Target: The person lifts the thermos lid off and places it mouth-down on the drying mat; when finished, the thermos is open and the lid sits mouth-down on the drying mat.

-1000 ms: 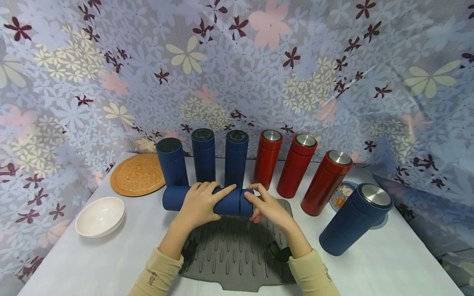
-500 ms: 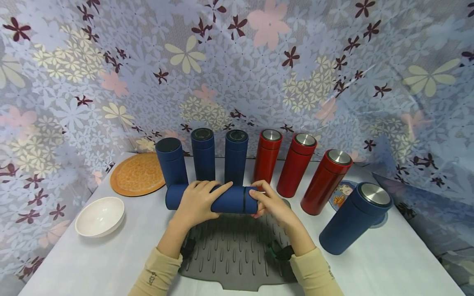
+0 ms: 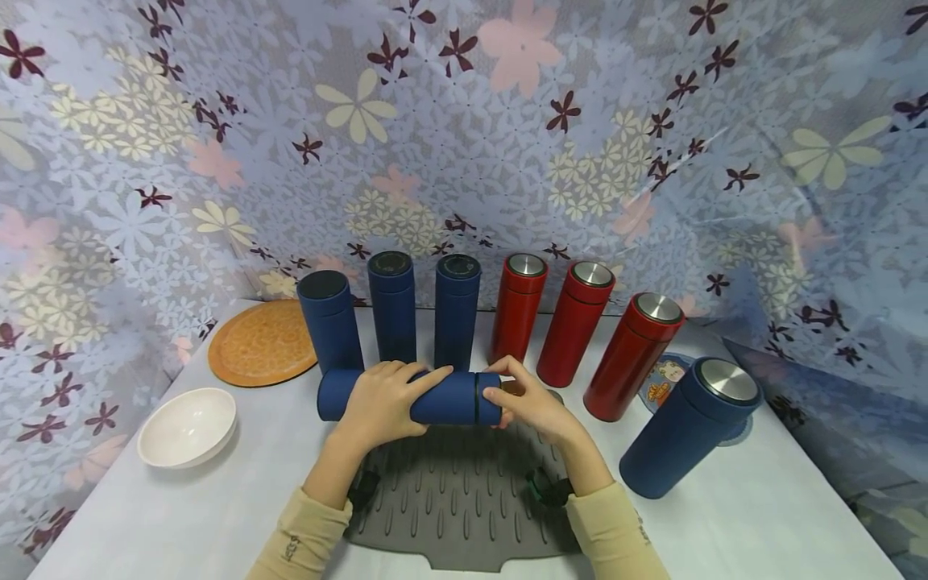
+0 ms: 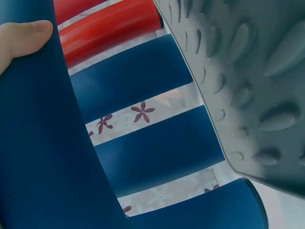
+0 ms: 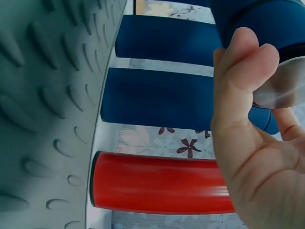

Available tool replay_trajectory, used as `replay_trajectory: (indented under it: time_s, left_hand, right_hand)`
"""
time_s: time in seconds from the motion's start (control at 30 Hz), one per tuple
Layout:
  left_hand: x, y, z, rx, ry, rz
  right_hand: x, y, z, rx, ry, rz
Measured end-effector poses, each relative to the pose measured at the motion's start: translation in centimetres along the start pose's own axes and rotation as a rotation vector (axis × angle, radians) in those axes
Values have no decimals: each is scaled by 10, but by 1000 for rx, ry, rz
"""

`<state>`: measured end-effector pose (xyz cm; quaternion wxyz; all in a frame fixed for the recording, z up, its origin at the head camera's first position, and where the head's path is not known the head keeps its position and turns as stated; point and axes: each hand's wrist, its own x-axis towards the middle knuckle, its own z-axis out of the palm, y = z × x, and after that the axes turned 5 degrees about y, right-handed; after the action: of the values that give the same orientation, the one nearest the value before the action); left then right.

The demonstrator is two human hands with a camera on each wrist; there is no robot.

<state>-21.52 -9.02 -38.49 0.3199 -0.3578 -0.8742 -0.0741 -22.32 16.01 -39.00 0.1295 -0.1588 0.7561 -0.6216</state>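
A blue thermos flask (image 3: 449,399) lies sideways above the grey ridged mat (image 3: 457,499). My left hand (image 3: 380,403) grips its body from the near side, thumb along the front. At the lid end, my right hand (image 3: 532,403) holds the lid between thumb and fingers; the right wrist view shows its silver top (image 5: 281,88) beside the palm. In the left wrist view the flask's body (image 4: 38,129) fills the left side, with my left thumb (image 4: 28,38) on it. Behind it stand three blue flasks (image 3: 391,306) and three red flasks (image 3: 576,322), all upright.
Another blue flask (image 3: 689,427) with a silver top stands at the right, in front of a round cartoon coaster (image 3: 663,379). On the left are a white bowl (image 3: 187,427) and a round orange-brown mat (image 3: 261,342). A flowered cloth (image 3: 464,145) hangs behind the white table.
The held flask shifted slightly right and up, then came slightly back down and left with both hands. My right-hand fingers changed their position a little on the lid. The standing flasks stayed put.
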Motion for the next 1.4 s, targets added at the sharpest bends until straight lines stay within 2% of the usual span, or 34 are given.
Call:
replay_trajectory:
  time_s: [0.23,0.5,0.67,0.8,0.9,1.03,1.23,1.4]
  left_hand:
    - [-1,-1,-1,-1,-5,-17]
    - [-4,-2,-3,15,-31,-17]
    - [-5,-3,0,6,-2,-3]
    - [-4,-4,3,12,38,7]
    - [-4,-5,2,28,52,15]
    - [-2,-4,1,38,46,20]
    - [-2,-3,-3,36,15,11]
    - [-1,-2,-4,52,4,9]
  right_hand:
    - [3,6,2,-66,-2,-99]
    - [0,9,4,-134,-6,-126]
    - [-2,8,4,-174,15,-105]
    - [-3,2,3,-225,33,-23]
    - [-3,-2,1,-201,29,42]
    - [-2,-5,-1,-128,24,74]
    - [0,-1,-3,-41,4,40]
    - [0,2,-4,-10,-17,-5]
